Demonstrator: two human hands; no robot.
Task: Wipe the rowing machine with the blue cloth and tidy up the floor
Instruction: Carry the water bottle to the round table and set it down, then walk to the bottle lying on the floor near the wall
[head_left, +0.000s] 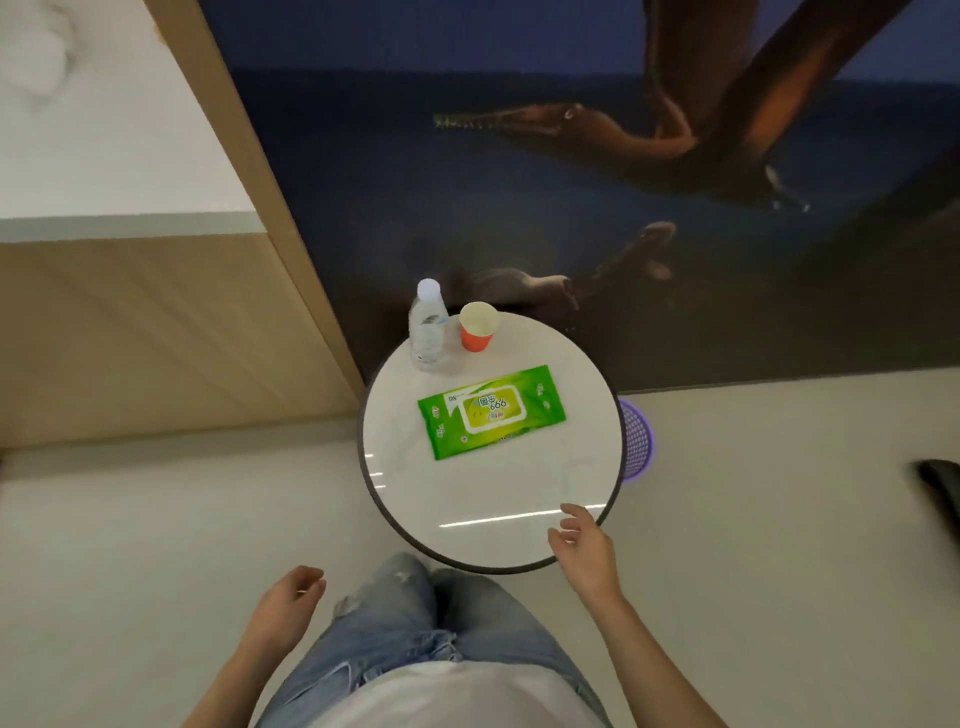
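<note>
Pale, smooth floor (182, 519) all round, meeting a wall w/ wood panel (130, 322) at left and a dark blue mural (519, 182) of long-snouted creatures behind. Round white surface (493, 493) w/ dark rim straight ahead, close to the wall, bright streaks mirrored in its near half. At far edge of surface: clear plastic bottle (427, 327), upright, white cap on, level of contents hard to tell; just beside it on the right an orange paper cup (478, 326), upright, pale inside, contents not readable. Mid-surface: green wet-wipes pack (491, 410) lying flat, slightly askew, lid flap down. Purple slatted basket (638, 441) on the floor at the surface's right side, mostly hidden by the rim, inside not visible. Black shape (940, 480) on the floor at far right edge of view, too little showing to say what. Blue jeans (415, 623) and white shirt (441, 696) at bottom centre, knees up against the near rim. Right hand (584, 551) over the near-right rim, fingers (571, 514) loosely spread, holding nothing; touching the rim or just above it, cannot tell. Left hand (283, 608) over the floor beside the left leg, well apart from the surface, fingers (306, 574) loosely curled, nothing in them.
</note>
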